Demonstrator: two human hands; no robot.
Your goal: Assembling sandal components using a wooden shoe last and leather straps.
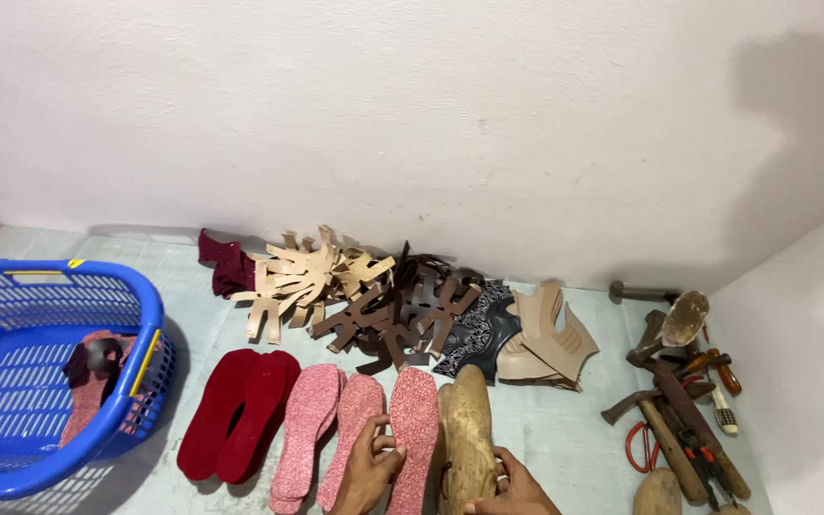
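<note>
Down at the floor's near edge, the left hand [367,469] pinches a speckled pink insole [414,434] while the right hand [512,486] curls around the wooden shoe last [466,434] beside it, so matching them wants both held steady, edges aligned.

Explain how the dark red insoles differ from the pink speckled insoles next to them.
The dark red insoles are one plain deep colour; the pink speckled insoles are lighter and mottled. Neither hand touches the dark red insoles; the left hand rests on the pink speckled insoles. Both sets lie flat on the floor, side by side.
</note>
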